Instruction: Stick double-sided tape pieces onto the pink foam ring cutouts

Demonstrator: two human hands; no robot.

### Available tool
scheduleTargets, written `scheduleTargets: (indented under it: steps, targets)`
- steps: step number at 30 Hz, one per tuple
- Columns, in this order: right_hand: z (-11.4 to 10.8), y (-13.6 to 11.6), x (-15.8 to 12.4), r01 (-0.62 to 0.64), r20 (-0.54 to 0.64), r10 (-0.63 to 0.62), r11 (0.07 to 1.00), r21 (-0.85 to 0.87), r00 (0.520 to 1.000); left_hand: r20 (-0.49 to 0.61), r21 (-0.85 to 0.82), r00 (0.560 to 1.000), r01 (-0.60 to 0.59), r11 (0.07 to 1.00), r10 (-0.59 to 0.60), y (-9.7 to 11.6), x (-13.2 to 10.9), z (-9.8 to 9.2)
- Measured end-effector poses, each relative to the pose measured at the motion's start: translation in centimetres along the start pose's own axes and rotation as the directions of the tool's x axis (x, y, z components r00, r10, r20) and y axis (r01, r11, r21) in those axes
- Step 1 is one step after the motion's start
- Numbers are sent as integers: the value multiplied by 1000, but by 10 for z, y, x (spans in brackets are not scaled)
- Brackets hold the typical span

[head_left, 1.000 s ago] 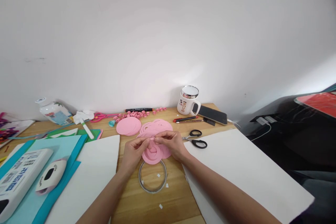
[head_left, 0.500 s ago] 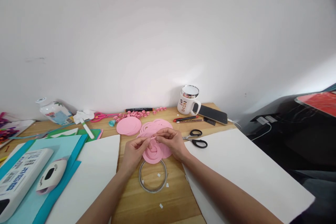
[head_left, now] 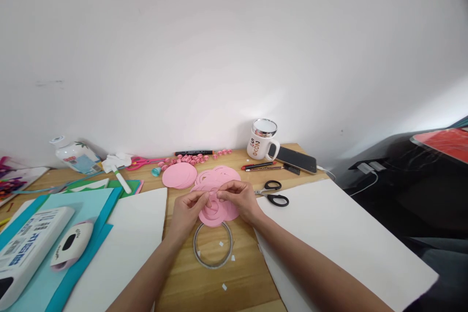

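Both hands pinch a pink paper spiral [head_left: 212, 217] over the middle of the wooden table. My left hand [head_left: 189, 210] is closed on its left upper edge, thumb against fingertips. On the opposite side my right hand [head_left: 241, 200] grips it the same way, and the fingertips hide part of the paper. Behind them lies a heap of pink paper spirals [head_left: 224, 172], with a stack of pink paper discs [head_left: 179, 175] to the left. A roll of tape [head_left: 230, 244] rests flat just in front of the hands.
Black-handled scissors [head_left: 278, 200] lie right of my right hand. A white mug [head_left: 258, 147] and a phone [head_left: 298, 160] stand behind. Small rolled pink paper pieces [head_left: 193, 158] line the wall side. White sheets [head_left: 336, 234] cover the right; a correction-type dispenser [head_left: 73, 244] is left.
The fingertips of my right hand have shifted slightly along the pink paper spiral, which has risen a little. Nothing else on the table has moved.
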State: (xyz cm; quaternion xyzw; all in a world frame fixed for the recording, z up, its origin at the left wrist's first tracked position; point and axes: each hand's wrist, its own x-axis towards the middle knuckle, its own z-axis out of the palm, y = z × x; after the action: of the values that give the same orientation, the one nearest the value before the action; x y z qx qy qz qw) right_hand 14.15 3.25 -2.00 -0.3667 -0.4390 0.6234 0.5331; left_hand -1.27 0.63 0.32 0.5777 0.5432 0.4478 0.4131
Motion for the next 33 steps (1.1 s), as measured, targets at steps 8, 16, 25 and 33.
scheduleTargets:
  steps: [8,16,25,33]
  targets:
    - [-2,2,1,-9,18,9,1000,-6,1000,-9,-2,1000,15,1000,-15,-4,1,-1]
    - [-4,6,2,17,25,-17,1000,-16,1000,-5,-14,1000,5,1000,-5,-6,1,0]
    - [-4,4,1,27,15,-27,999,-23,1000,14,-8,1000,7,1000,-7,-5,1,0]
    - [-2,2,0,22,-4,-22,1000,-2,1000,20,-20,999,45,999,-44,-5,0,0]
